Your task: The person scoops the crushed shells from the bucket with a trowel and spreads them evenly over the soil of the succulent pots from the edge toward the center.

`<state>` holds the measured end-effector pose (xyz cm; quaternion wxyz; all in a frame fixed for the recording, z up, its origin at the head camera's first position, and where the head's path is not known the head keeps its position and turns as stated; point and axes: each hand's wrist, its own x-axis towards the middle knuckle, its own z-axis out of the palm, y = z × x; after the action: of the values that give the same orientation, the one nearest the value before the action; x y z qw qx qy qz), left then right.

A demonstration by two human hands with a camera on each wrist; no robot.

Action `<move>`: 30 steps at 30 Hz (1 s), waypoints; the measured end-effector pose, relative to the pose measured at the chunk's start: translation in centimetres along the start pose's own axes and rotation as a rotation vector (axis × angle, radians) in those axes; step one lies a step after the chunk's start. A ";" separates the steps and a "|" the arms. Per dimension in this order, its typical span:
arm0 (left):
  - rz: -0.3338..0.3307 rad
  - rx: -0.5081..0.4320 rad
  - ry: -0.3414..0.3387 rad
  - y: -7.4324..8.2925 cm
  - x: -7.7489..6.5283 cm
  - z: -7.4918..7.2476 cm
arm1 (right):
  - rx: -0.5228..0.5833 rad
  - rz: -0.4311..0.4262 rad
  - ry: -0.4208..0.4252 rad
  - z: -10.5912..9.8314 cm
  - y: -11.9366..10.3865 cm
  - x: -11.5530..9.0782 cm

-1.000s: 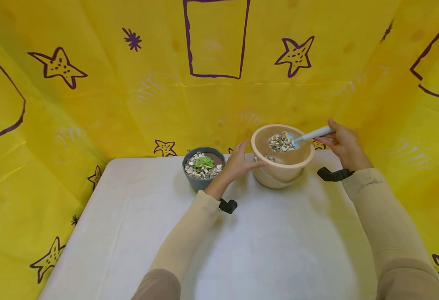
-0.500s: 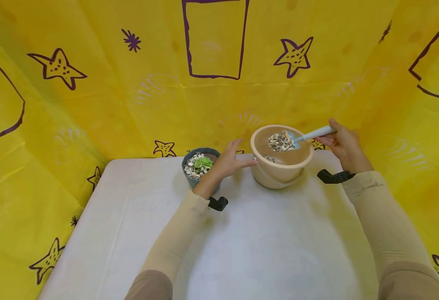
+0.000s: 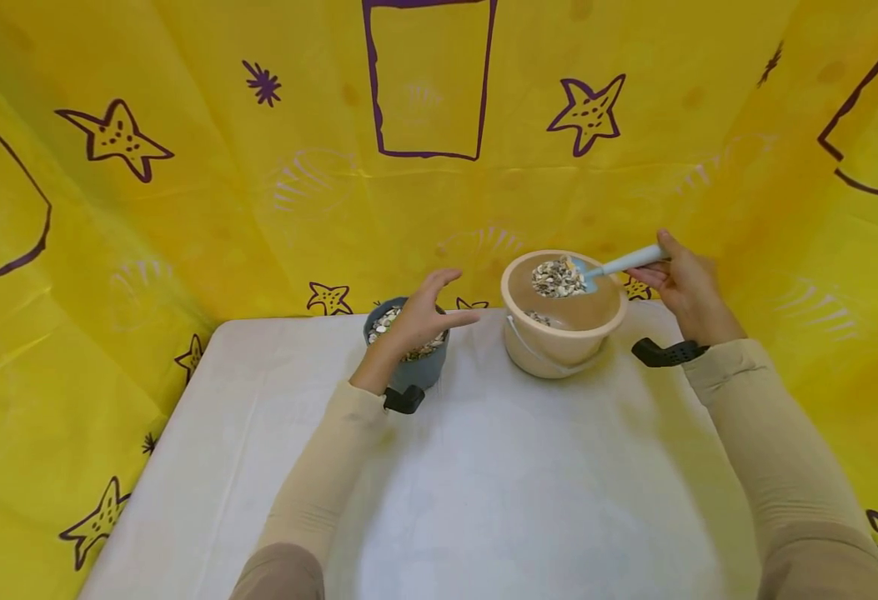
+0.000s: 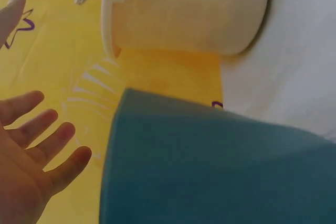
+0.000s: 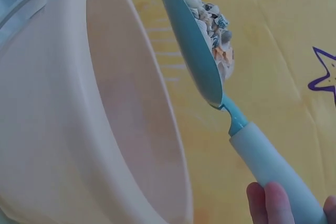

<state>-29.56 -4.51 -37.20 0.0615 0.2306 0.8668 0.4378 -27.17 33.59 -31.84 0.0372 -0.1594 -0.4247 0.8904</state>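
Note:
My right hand [image 3: 689, 287] holds the pale handle of a light blue garden trowel [image 5: 191, 45]. A heap of small pebbles or shell bits [image 3: 557, 277] fills its scoop, which is above the cream bucket [image 3: 539, 354]. A few more bits lie inside the bucket. My left hand [image 3: 416, 318], fingers and thumb spread, hovers over the blue-grey plant pot [image 3: 431, 367] and grips nothing. White stones [image 3: 382, 321] show at the pot's rim; the hand hides the middle of its contents. In the left wrist view the pot [image 4: 210, 166] stands close beside the hand.
Pot and bucket stand side by side near the back edge of a table with a white cloth [image 3: 469, 500]. A yellow patterned curtain [image 3: 423, 208] hangs right behind them. The bucket's thin handle [image 3: 532, 346] hangs down its front.
My left hand has left the bucket's rim and moved left over the pot, covering the green succulent. The loaded trowel has stayed above the bucket, rising slightly.

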 end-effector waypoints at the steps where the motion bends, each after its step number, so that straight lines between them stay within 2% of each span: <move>1: 0.005 0.009 0.003 -0.2 -0.2 -0.2 | 0.001 0.000 0.000 0.1 0.0 0.0; 10: 0.015 0.061 0.023 -1.8 -1.5 -1.6 | 0.000 -0.004 0.002 1.4 0.2 0.0; 16: 0.006 0.052 0.051 -2.8 -2.4 -2.8 | -0.014 -0.016 -0.009 2.2 0.5 0.1; 22: 0.036 0.049 0.095 -3.9 -3.3 -3.5 | -0.018 -0.047 -0.033 3.2 1.4 0.2; 30: -0.006 0.035 0.132 -5.7 -4.7 -4.4 | -0.067 -0.074 -0.033 3.8 3.0 0.4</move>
<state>-28.71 -12.70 -39.45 0.0016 0.1996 0.8771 0.4368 -28.59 28.91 -31.99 0.0579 -0.1300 -0.4605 0.8762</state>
